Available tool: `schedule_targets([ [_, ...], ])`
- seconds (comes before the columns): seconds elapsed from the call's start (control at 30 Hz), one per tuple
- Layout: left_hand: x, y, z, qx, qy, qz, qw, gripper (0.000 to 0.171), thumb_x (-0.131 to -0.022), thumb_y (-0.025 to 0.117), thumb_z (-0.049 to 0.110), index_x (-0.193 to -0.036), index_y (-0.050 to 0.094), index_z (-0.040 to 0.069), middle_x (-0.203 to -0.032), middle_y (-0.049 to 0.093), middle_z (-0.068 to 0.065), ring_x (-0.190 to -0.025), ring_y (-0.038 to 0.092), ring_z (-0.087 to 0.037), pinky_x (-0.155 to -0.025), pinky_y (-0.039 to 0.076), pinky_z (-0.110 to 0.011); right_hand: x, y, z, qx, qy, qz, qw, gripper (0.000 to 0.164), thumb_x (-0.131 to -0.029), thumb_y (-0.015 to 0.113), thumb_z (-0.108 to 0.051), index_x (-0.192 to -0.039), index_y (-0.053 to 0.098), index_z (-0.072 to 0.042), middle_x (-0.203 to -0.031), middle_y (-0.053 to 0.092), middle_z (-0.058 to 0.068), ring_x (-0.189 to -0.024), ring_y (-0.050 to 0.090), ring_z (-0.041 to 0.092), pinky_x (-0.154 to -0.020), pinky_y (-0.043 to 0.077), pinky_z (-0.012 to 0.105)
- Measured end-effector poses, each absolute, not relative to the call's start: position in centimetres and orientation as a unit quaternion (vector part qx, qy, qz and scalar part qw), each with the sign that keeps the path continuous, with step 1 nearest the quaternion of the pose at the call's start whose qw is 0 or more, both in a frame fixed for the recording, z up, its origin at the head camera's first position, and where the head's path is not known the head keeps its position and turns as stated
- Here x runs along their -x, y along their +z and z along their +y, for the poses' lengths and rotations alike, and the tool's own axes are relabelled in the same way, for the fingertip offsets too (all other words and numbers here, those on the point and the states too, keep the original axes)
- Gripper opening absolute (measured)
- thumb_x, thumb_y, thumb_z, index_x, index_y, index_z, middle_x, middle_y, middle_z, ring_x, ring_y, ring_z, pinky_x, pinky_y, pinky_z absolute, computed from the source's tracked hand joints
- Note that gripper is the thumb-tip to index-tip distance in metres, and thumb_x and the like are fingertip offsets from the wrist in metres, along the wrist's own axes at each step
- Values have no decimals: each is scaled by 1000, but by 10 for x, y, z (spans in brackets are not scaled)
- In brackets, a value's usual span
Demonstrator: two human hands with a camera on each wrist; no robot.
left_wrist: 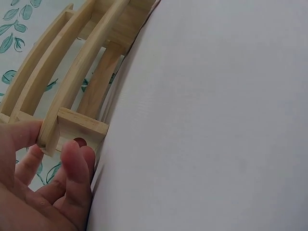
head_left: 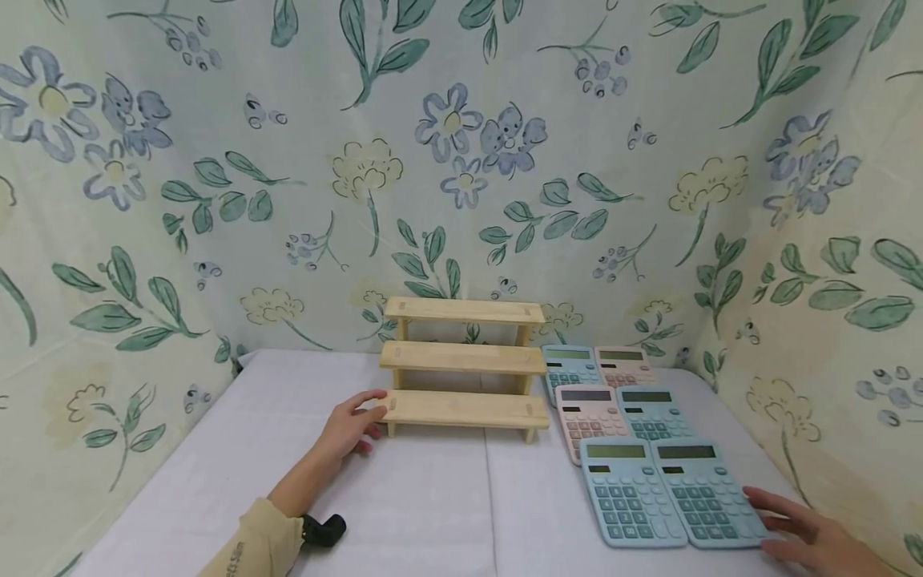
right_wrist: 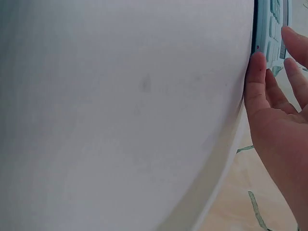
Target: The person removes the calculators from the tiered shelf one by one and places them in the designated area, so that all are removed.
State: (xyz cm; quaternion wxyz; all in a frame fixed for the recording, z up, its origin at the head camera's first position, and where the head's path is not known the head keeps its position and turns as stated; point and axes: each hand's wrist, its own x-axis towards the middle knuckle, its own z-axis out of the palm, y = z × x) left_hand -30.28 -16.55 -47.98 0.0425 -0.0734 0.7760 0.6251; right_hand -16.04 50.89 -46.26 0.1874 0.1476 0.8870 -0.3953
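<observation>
A three-tier wooden display stand [head_left: 461, 409] stands at the back of the white-covered table. My left hand [head_left: 346, 425] is at the left end of its lowest step, with thumb and fingers around the board's end [left_wrist: 48, 137] in the left wrist view. On the right, my right hand [head_left: 815, 533] is at the lower right corner of a light blue calculator [head_left: 710, 497], fingers loosely spread. Its fingertips [right_wrist: 258, 62] are right at that calculator's end in the right wrist view. Beside it on the left lies another light blue calculator [head_left: 630, 497].
Behind the front pair lie a pink calculator [head_left: 587, 417] and a blue one [head_left: 652, 417]. Farther back, another blue calculator [head_left: 570, 369] and a pink one [head_left: 623, 369] lie close beside the stand. Flower-patterned cloth [head_left: 461, 216] hangs behind and at both sides.
</observation>
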Motion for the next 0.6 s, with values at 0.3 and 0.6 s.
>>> schedule_targets([
  [0.3, 301, -478, -167, 68, 626, 776, 38, 39, -96, 67, 31, -134, 62, 21, -92, 70, -6, -73, 63, -20, -51, 50, -28, 164, -465, 505, -147, -384, 894, 180, 105, -77, 82, -43, -156, 28, 0, -151, 33, 37, -111, 59, 39, -83, 57, 47],
  [0.6, 301, -479, -166, 69, 625, 776, 43, 40, -96, 67, 29, -135, 62, 20, -94, 70, -7, -73, 63, -20, -52, 51, -29, 162, -457, 500, -173, -380, 890, 184, 92, -86, 75, -41, -156, 29, -3, -150, 32, 37, -110, 57, 40, -77, 56, 45],
])
